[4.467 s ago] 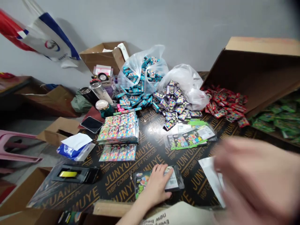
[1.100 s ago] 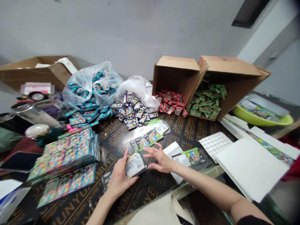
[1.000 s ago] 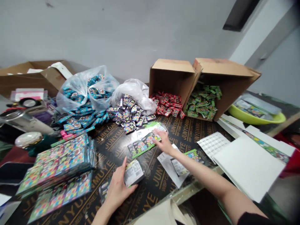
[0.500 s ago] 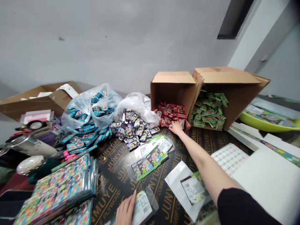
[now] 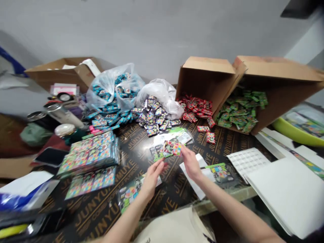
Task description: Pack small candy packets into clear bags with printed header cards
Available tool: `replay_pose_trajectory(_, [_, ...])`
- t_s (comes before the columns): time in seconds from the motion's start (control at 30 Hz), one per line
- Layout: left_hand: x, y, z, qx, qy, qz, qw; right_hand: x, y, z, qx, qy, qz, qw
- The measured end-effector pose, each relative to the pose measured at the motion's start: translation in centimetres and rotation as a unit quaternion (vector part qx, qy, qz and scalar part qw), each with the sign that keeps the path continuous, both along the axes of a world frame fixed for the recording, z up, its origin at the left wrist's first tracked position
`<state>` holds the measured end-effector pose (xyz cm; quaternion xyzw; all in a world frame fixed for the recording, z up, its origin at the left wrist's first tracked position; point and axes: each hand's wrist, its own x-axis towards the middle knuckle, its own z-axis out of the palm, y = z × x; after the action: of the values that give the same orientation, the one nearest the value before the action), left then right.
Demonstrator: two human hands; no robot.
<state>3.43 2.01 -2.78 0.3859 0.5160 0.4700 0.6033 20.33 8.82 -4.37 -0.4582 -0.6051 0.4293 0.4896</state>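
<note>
My right hand (image 5: 190,163) is over the middle of the dark tabletop, its fingers closed on a few small red candy-like packets (image 5: 172,147). Beside it, lower and to the left, my left hand (image 5: 154,173) has its fingers stretched out and apart, with nothing visible in them. Under my left wrist lies a clear bag with a colourful printed card (image 5: 131,192). Behind the held packets are more printed cards in clear sleeves (image 5: 186,135). A white sheet and another bagged card (image 5: 221,172) lie by my right forearm.
Red packets (image 5: 197,106) spill from a tipped carton (image 5: 207,65); green packets (image 5: 238,113) fill another. Purple-black (image 5: 154,114) and blue packets (image 5: 108,116) are heaped by plastic bags. Stacked printed packs (image 5: 87,152) stand left, white sheets (image 5: 286,189) right.
My right hand has come back from the red packets' carton with some in its grip, leaving a few loose on the table. My left hand has lifted off the bagged card. The view has shifted.
</note>
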Motion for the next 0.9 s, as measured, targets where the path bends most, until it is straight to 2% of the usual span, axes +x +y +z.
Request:
replay_pose_trajectory(0.07, [0.9, 0.6, 0.8, -0.05, -0.137, 0.059, 0.988, -2.3, -3.5, -0.1, -0.031, 0.058, 0.064, 0.996])
replay_pose_trajectory(0.17, [0.1, 0.1, 0.9, -0.072, -0.172, 0.122, 0.975, -2.5, -5.6, 0.4, -0.003, 0.009, 0.089, 0.996])
replay_pose_trajectory(0.27, [-1.2, -1.3, 0.7, -0.084, -0.135, 0.062, 0.985, -1.2, -5.4, 1.7, 0.057, -0.077, 0.159, 0.983])
replay_pose_trajectory(0.37, [-1.7, -2.2, 0.4, -0.077, -0.086, -0.004, 0.993, -0.7, -5.2, 2.9, 0.117, -0.156, 0.251, 0.948])
replay_pose_trajectory(0.43, [-1.9, -2.5, 0.0, -0.053, -0.034, -0.04, 0.997, -0.8, -5.1, 3.0, 0.156, -0.185, 0.265, 0.933])
replay_pose_trajectory(0.5, [-2.6, -2.8, -0.8, 0.004, 0.079, -0.055, 0.995, -0.6, -4.6, 2.3, 0.189, -0.208, 0.241, 0.929])
replay_pose_trajectory(0.53, [-3.1, -3.0, -1.4, 0.045, 0.166, -0.056, 0.984, -0.4, -4.3, 1.7, 0.203, -0.219, 0.22, 0.929])
replay_pose_trajectory(0.57, [-3.7, -3.2, -2.0, 0.088, 0.263, -0.054, 0.959, -0.1, -3.8, 0.9, 0.215, -0.231, 0.197, 0.928])
replay_pose_trajectory(0.63, [-4.8, -3.7, -3.3, 0.148, 0.438, -0.071, 0.884, 0.5, -3.0, -0.8, 0.23, -0.255, 0.168, 0.924])
replay_pose_trajectory(0.7, [-5.6, -4.1, -4.4, 0.163, 0.536, -0.112, 0.82, 1.0, -2.4, -2.3, 0.236, -0.279, 0.179, 0.914])
replay_pose_trajectory(0.73, [-5.9, -4.3, -4.8, 0.164, 0.557, -0.124, 0.804, 1.1, -2.4, -2.8, 0.234, -0.287, 0.198, 0.908])
replay_pose_trajectory(0.8, [-6.0, -4.5, -5.1, 0.174, 0.563, -0.13, 0.798, 1.1, -2.6, -3.3, 0.215, -0.285, 0.239, 0.903])
replay_pose_trajectory(0.9, [-6.0, -4.6, -4.8, 0.205, 0.53, -0.136, 0.811, 0.7, -3.3, -3.1, 0.162, -0.241, 0.303, 0.908])
